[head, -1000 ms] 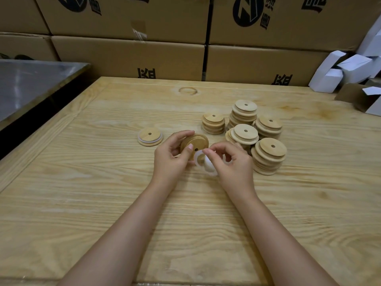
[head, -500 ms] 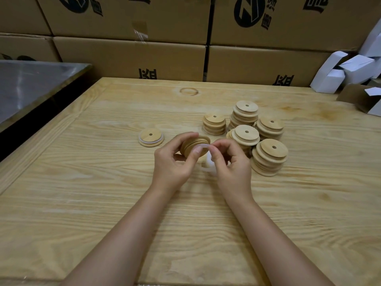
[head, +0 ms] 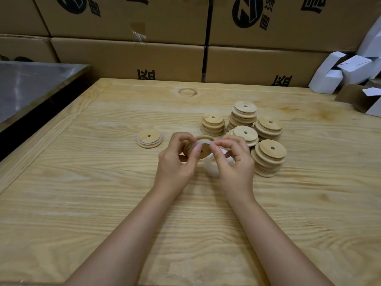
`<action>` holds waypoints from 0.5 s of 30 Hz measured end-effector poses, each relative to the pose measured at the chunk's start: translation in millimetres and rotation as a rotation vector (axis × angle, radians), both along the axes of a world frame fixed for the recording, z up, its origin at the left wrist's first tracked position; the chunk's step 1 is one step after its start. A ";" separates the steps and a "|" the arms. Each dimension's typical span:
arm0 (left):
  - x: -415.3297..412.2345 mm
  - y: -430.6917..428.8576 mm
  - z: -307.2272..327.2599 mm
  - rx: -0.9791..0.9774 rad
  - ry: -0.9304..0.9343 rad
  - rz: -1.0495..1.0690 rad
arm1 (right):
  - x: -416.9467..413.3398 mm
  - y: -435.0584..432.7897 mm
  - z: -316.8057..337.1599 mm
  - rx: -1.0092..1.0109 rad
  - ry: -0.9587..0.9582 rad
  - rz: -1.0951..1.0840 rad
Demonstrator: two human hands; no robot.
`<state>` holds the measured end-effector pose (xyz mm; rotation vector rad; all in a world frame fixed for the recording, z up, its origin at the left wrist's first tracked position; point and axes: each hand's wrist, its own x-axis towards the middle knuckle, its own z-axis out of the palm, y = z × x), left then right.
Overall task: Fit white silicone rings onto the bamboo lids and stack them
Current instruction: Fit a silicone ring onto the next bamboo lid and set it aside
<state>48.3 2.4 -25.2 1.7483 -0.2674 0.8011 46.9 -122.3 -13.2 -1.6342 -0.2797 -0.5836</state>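
My left hand (head: 175, 162) grips a round bamboo lid (head: 203, 150) tilted on edge above the table. My right hand (head: 235, 162) pinches a white silicone ring (head: 203, 143) stretched over the lid's upper rim, both thumbs on it. More white rings (head: 211, 166) lie on the table under my right hand, partly hidden. One lid fitted with a white ring (head: 149, 138) lies flat to the left. Several stacks of bare bamboo lids (head: 268, 157) stand to the right and behind my hands.
The wooden table (head: 103, 182) is flanked by a metal surface (head: 31, 85) on the left. Cardboard boxes (head: 127, 56) form a wall behind. White folded cartons (head: 340, 73) and an open brown box (head: 362, 100) sit at the far right.
The ring has gone from hanging beside the lid to being stretched across its upper rim. Both hands have closed in on the lid, which now tilts more toward me.
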 end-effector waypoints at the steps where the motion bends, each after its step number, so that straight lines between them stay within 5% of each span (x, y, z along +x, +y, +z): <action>1: 0.1 0.0 -0.4 -0.007 0.002 -0.004 | 0.1 0.0 -0.3 -0.005 -0.012 0.000; 15: -1.3 0.8 -2.6 -0.055 0.058 -0.100 | 5.1 -4.7 0.6 0.155 0.094 0.056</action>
